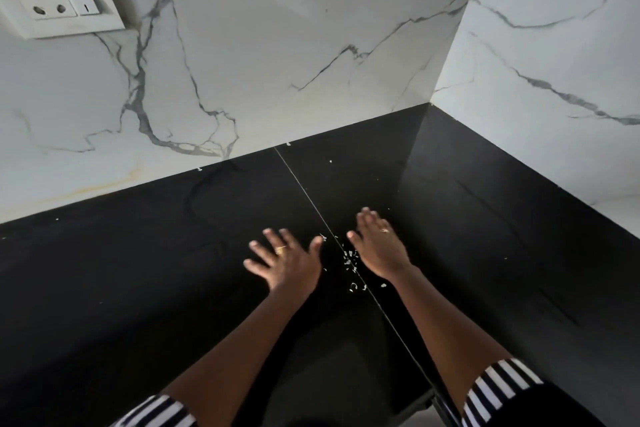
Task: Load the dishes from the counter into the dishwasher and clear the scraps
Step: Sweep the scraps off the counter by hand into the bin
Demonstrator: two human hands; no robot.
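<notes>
Both hands hold nothing: left hand [282, 262] and right hand [379, 246] lie spread, fingers straight, on the glossy black stone counter [138, 270]. Small pale food scraps [349, 258] sit between them. Step judged: gathering scraps; next, sweep them together.

We see a glossy black counter [138, 270] with a thin seam [302, 188] running across it. Pale scraps [349, 258] lie clustered along the seam, and we spot stray specks [330, 161] near its back edge.
</notes>
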